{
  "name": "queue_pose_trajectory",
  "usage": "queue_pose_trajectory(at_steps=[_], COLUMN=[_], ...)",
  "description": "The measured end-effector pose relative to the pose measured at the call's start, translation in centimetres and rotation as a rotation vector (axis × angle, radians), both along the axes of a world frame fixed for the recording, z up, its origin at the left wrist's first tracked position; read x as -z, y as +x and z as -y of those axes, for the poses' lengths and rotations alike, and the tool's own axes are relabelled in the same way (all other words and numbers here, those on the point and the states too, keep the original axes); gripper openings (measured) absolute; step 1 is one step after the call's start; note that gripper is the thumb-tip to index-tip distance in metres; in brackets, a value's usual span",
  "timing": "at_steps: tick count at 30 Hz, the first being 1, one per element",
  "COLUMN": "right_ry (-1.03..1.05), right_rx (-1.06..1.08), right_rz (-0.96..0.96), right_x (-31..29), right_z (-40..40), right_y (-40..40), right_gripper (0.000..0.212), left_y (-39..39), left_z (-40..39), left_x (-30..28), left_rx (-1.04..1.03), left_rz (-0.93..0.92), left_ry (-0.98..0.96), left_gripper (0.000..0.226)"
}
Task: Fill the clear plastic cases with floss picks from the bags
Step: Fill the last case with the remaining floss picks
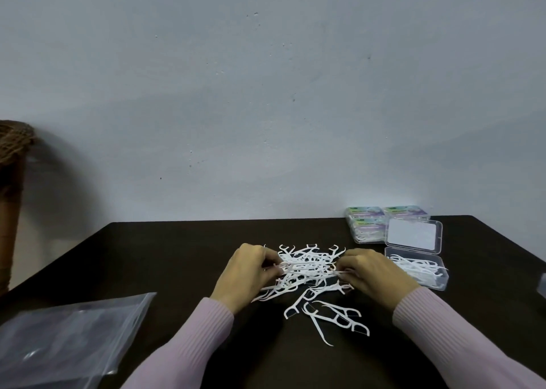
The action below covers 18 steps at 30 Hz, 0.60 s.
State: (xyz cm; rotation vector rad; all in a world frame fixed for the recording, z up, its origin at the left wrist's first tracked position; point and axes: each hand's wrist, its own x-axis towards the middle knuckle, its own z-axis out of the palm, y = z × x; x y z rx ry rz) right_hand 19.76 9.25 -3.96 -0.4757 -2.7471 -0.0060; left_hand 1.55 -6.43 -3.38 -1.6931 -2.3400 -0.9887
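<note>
Floss picks heaped | left hand, right hand grips curled into heap, fingertips hidden | open case part-filled

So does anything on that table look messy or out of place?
Only the floss picks: they lie in a loose tangled heap on the dark table, with a few strays nearer the person. Both hands are sorting the heap. The open case beside it looks orderly.

Two hands, one plastic bag, one open clear case and three closed cases are seen; the loose floss picks cannot be counted.
</note>
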Motion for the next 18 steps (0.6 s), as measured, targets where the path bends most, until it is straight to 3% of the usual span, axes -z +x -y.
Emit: queue_pose_trajectory(at_steps=[7,18], right_ry=[-0.144,-0.288], right_rx=[0.064,0.382], right_rz=[-0.157,-0.190], right_x=[-2.0,-3.4], right_z=[-1.4,-5.3], right_y=[2.2,9.0], right_gripper=[0.019,0.020], left_y=[0.6,4.6], left_z=[-1.0,-7.4], left_x=[-0.9,-1.3], left_rx=[0.090,0.200], left_rz=[0.028,0.336], left_ry=[0.153,0.273], left_gripper=[0.013,0.006])
